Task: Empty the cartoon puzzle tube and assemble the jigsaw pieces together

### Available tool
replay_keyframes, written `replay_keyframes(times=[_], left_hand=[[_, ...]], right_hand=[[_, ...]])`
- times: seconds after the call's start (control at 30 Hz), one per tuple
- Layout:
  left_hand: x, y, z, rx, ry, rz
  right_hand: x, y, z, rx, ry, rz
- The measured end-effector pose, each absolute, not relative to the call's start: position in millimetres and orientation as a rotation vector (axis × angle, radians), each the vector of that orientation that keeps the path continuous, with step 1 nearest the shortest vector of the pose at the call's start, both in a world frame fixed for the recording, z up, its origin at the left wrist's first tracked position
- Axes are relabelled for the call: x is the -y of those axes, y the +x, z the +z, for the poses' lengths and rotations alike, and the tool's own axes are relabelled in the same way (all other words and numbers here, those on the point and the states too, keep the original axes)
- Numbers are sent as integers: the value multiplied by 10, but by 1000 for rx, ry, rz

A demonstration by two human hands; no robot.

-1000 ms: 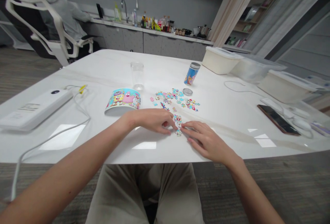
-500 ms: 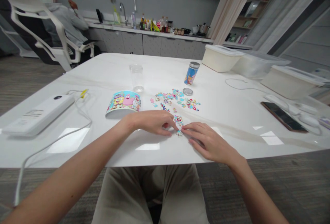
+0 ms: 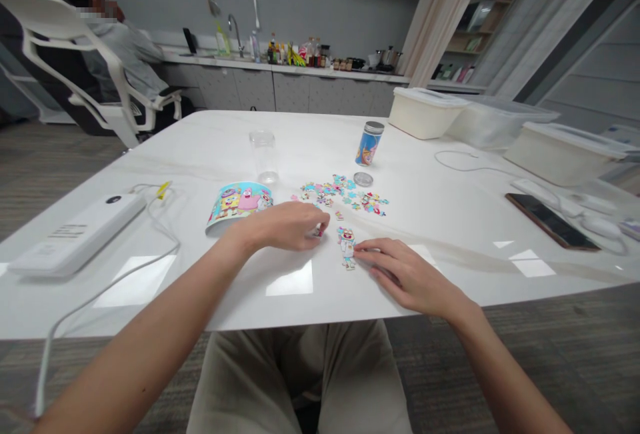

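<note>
A narrow strip of joined puzzle pieces with a cartoon figure lies near the table's front edge. My right hand rests to its right with fingers stretched out, the fingertips touching the strip's edge. Left of the strip, my left hand is closed in a pinch round a small puzzle piece, partly hidden by the fingers. Beyond both hands spreads a loose heap of colourful puzzle pieces. One small loose piece lies between the heap and the strip.
Behind my left hand stand a curved cartoon sheet and a clear jar. A blue cartoon canister and a metal lid are beyond the heap. A power strip sits left, a phone right. A person sits back left.
My left hand has drawn back left from the strip and now pinches a small puzzle piece. My right hand stays at the strip's right edge. The view has shifted slightly.
</note>
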State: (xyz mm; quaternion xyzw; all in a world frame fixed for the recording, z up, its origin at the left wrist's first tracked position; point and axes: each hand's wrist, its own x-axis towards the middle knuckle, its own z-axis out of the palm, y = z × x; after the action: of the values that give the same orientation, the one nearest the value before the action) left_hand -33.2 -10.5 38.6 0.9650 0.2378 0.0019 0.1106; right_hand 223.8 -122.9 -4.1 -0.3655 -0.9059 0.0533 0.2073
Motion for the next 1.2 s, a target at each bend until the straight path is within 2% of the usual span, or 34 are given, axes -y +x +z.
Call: replay_keyframes(times=[0.17,0.8,1.2], left_hand=[[52,-403,405,-923,2891,-90],[140,-315,332,-642,2768,21],[122,-322,346,-641,2722,82]], right_hand=[[1222,2232,-41,2514,-1001,146],[1221,2228,-23,2582,-957,97],[1225,2223,-32,2550,-1001,122]])
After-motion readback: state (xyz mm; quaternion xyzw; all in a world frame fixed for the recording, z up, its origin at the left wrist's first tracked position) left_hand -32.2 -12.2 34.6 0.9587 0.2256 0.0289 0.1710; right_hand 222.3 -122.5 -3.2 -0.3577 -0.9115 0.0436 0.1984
